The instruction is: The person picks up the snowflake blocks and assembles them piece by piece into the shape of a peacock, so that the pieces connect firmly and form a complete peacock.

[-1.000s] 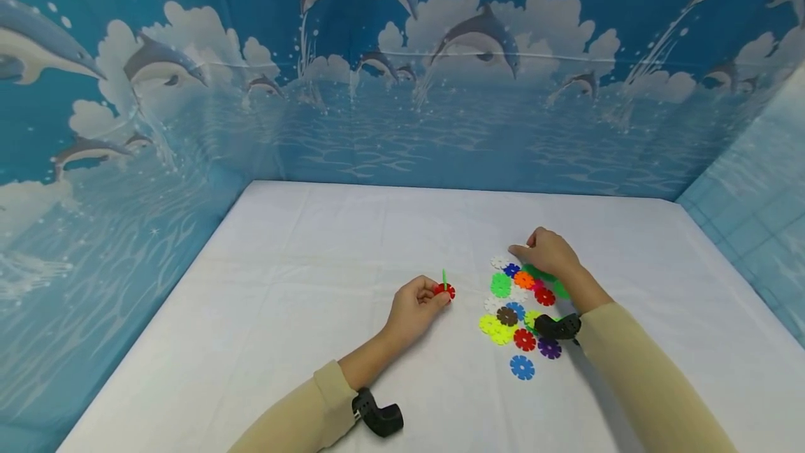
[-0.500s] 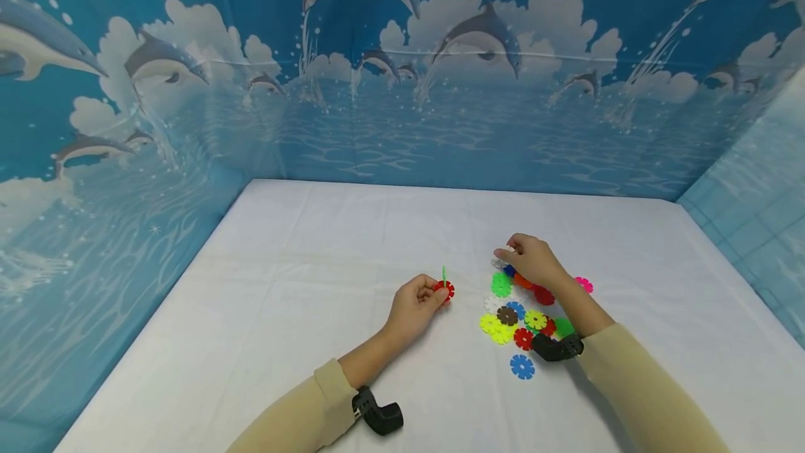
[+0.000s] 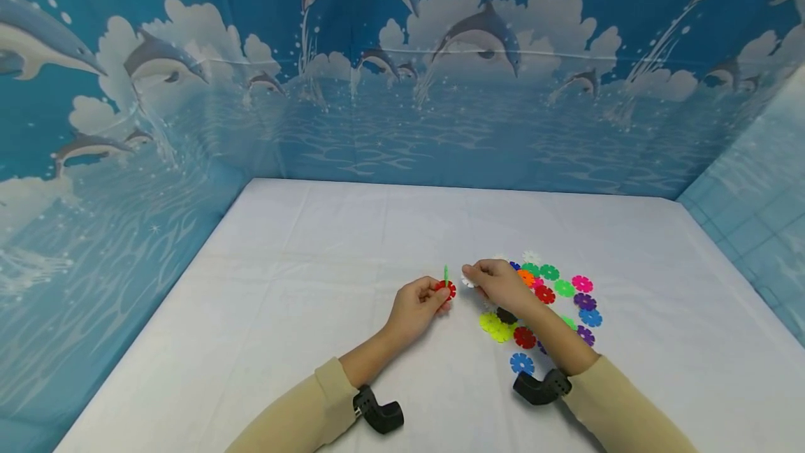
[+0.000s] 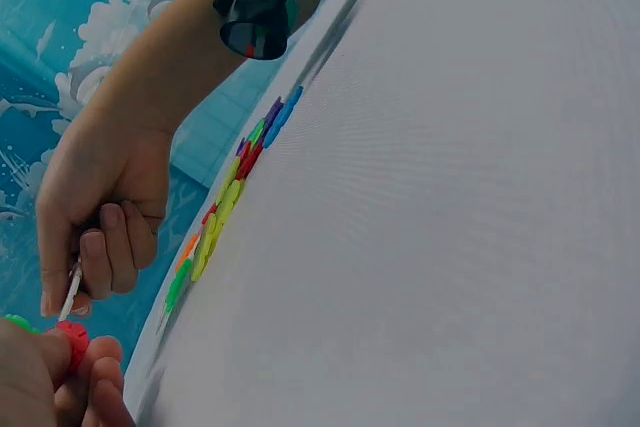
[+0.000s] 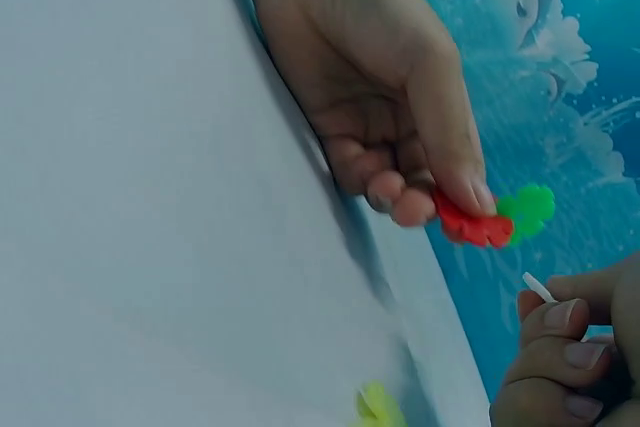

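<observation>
My left hand (image 3: 412, 312) pinches a red notched disc (image 3: 450, 289), with a green disc (image 3: 446, 275) standing edge-on and joined to it. In the right wrist view the red disc (image 5: 474, 226) and green disc (image 5: 531, 213) show flat sides beside the left thumb. Between thumb and index finger, my right hand (image 3: 503, 286) holds a white disc (image 3: 467, 281), just right of the red one and apart from it. The white disc appears edge-on in the left wrist view (image 4: 70, 290).
Loose discs in several colours lie right of centre on the white table (image 3: 314, 250), partly under the right forearm: yellow (image 3: 497, 328), red (image 3: 525, 338), pink (image 3: 582, 284), and a blue one (image 3: 522, 363) nearer the front. A dolphin-print curtain (image 3: 402, 124) stands behind.
My right hand has moved from the back of the loose discs leftward and nearer, picking up the white disc and bringing it beside the red one. The left hand has stayed nearly still.
</observation>
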Tool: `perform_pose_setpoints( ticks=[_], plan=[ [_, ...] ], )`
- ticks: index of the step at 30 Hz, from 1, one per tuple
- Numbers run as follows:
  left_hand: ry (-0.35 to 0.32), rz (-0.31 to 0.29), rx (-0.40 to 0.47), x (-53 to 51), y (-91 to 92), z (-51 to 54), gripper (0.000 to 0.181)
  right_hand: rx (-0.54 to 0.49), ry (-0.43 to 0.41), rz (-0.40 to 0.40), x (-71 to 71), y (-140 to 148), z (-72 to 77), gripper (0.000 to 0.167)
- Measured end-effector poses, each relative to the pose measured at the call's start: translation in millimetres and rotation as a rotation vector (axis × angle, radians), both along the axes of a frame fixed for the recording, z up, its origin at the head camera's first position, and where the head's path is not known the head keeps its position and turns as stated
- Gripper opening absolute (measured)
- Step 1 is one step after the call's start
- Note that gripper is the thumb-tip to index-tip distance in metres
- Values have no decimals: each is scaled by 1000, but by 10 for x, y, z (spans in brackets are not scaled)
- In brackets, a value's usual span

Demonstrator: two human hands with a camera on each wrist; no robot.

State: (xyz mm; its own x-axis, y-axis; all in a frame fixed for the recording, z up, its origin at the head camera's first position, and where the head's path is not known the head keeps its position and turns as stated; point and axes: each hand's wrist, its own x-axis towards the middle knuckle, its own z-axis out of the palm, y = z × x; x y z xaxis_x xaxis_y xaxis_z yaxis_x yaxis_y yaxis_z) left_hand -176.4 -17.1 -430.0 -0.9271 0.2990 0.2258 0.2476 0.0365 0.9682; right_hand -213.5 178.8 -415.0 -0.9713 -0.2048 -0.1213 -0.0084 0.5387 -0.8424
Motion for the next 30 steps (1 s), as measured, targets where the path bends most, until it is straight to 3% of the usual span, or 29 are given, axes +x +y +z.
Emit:
perform_pose_setpoints(
  ticks=[4, 8, 10, 18, 30],
  plan=[
    [1, 6, -20, -63, 20, -115, 14, -56, -49, -14, 59, -76, -10, 39],
    [23, 6, -32, -150, 34, -284, 15, -68, -36, -24, 98, -138, -10, 40],
    [38, 5, -33, -167, 32, -319, 15, -64, -17, -30, 112, -164, -7, 41],
    [92, 26, -91, -162, 21, -327, 12, 65, 125, -56, 152, -239, -40, 40],
    [273, 87, -259, -137, 10, -330, 12, 190, 241, -44, 274, -379, -63, 38]
  ],
)
